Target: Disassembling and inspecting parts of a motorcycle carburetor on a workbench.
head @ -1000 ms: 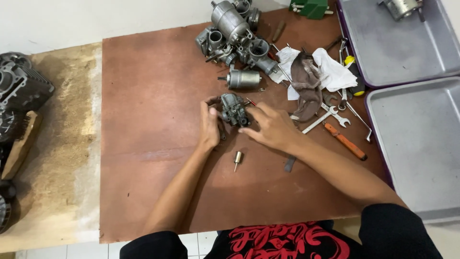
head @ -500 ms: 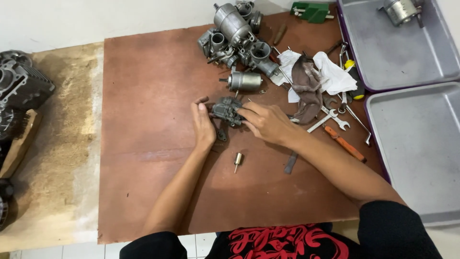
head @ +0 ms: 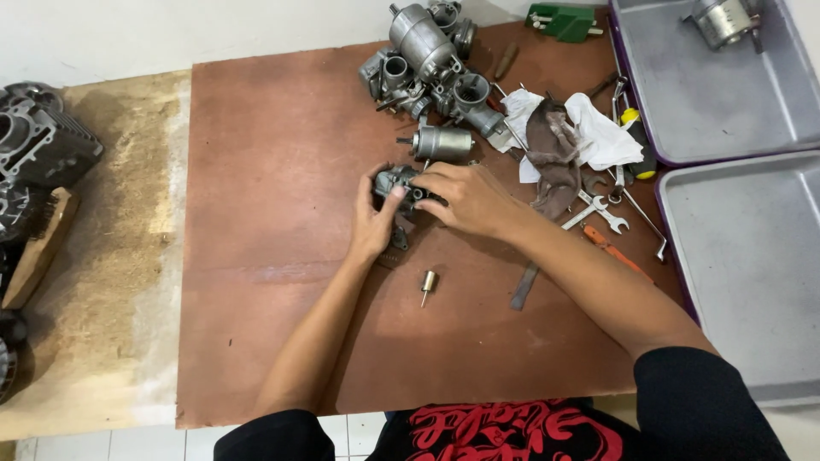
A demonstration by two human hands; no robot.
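Small grey metal part (head: 399,183) held on the brown board (head: 273,171), mid-table. Left hand (head: 372,224) gripping its near side; right hand (head: 465,196) clasped over its right end. Brass pin (head: 428,283) lying just below. Rags (head: 568,141) and spanners (head: 598,209) to the right.

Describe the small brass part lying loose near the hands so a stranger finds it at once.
Start at the brown board. Just below the left hand lies a small brass cylinder with a thin pin pointing toward the person. It lies alone, golden, unlike the flat grey strip to its right.
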